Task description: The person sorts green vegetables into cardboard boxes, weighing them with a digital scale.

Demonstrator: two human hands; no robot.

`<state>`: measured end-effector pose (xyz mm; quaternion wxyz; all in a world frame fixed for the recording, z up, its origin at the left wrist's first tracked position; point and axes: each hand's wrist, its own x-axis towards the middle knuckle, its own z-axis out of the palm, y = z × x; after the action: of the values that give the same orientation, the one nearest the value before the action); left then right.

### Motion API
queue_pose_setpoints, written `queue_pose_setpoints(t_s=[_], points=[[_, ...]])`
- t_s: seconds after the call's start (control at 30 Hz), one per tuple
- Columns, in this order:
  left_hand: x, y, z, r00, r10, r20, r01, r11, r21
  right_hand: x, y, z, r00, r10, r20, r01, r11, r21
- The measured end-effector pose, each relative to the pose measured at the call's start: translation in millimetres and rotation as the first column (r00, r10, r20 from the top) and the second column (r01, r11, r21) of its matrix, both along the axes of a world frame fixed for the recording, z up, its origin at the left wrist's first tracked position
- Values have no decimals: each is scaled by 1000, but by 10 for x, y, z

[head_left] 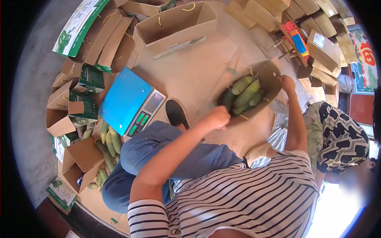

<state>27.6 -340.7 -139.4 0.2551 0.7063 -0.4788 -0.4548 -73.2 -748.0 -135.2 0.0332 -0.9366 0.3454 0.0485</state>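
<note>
A cardboard box [271,81] with thin yellow cord loops stands open and tilted in front of me. Inside it lie several thick, long green melons [247,94], stacked side by side. At the box's near left corner, my left hand [218,117] is closed, its fingers curled against the edge and partly hidden. My right hand [286,84] is wrapped round the far right rim of the same box.
A blue-topped digital scale [126,101] stands to my left. Long green melons [111,141] lie beside small boxes there. A large open carton [174,31] is ahead. Stacked cartons [323,49] fill the far right. Another person [343,135] bends at right.
</note>
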Motion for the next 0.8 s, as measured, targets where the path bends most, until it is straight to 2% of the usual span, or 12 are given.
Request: queue_pose_setpoints(t_s=[0.03,0.1,0.17,0.2,0.23,0.3,0.33,0.5,0.57,0.67,0.77,0.8], points=[[-32,-31,573,850,341,-401,-242,929,279,-90,-115,-245,999,-33,29,34,999,-28],[-129,110,851,942,274,-196,-286,958,-34,-83,-132,-476,988,-98,120,107,992,-72],[-12,354,1138,921,317,-225,-335,941,-45,-74,33,-619,959,-165,231,190,978,-88],[90,537,1278,929,327,-172,-343,937,-72,-135,-3,-757,965,-8,261,42,991,-127],[206,745,1391,931,344,-117,-356,929,-102,-100,81,-737,953,-107,283,87,993,83],[319,1171,1531,802,525,-287,-561,825,-59,-91,403,-730,925,-299,236,151,857,493],[346,1357,1679,751,597,-281,-632,774,-45,-80,553,-775,926,-280,252,127,862,490],[191,2185,1928,577,802,-151,-816,570,-92,46,1080,-677,938,-187,292,33,886,462],[159,2435,1980,494,855,-156,-870,484,-97,89,1188,-496,951,-90,297,-5,953,304],[187,2715,1903,444,896,21,-881,441,-174,211,1174,-382,967,42,250,-44,999,5],[273,2868,1842,406,907,116,-892,421,-164,535,1397,-131,903,298,311,-266,954,-141],[316,2949,1679,405,907,116,-891,420,-173,692,1528,-65,887,331,323,-317,944,-96]])
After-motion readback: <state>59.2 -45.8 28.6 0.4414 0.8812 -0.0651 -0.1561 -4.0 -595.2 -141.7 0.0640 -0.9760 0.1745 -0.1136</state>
